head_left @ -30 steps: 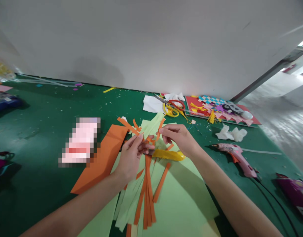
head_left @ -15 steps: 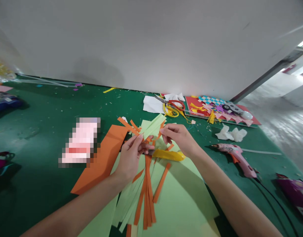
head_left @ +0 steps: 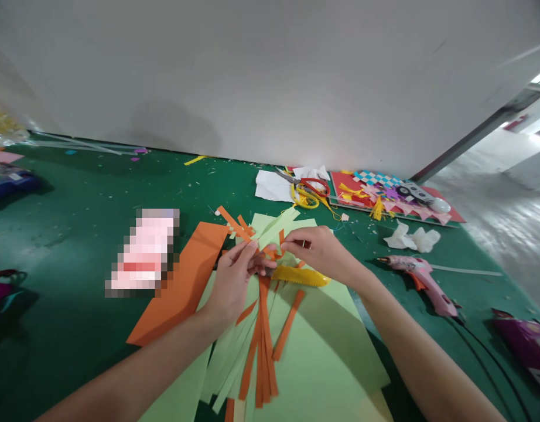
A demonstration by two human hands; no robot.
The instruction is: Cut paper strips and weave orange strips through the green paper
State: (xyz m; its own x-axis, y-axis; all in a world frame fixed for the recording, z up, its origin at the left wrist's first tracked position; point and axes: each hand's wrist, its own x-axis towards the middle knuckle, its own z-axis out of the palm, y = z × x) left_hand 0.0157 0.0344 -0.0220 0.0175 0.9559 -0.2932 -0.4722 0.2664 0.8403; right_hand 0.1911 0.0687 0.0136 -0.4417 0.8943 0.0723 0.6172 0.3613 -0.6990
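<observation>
My left hand (head_left: pixel 235 281) pinches a crossing of orange paper strips (head_left: pixel 263 334) and light green strips (head_left: pixel 274 221) just above the table. My right hand (head_left: pixel 320 252) is closed on the end of one orange strip right beside the left fingertips. Long strip ends trail toward me over a light green paper sheet (head_left: pixel 323 357). A yellow utility knife (head_left: pixel 298 276) lies under my hands on that sheet.
An orange paper sheet (head_left: pixel 182 281) lies left of my hands on the green table (head_left: pixel 77 234). A pink glue gun (head_left: pixel 421 278) lies to the right, with red-handled scissors (head_left: pixel 311 189), a woven paper piece (head_left: pixel 384 190) and crumpled tissue (head_left: pixel 410 237) behind. A pink pack (head_left: pixel 144 252) sits left.
My right hand has dropped and moved left, closing in on the left fingertips. The upper strip ends have shifted slightly. The left hand has barely moved.
</observation>
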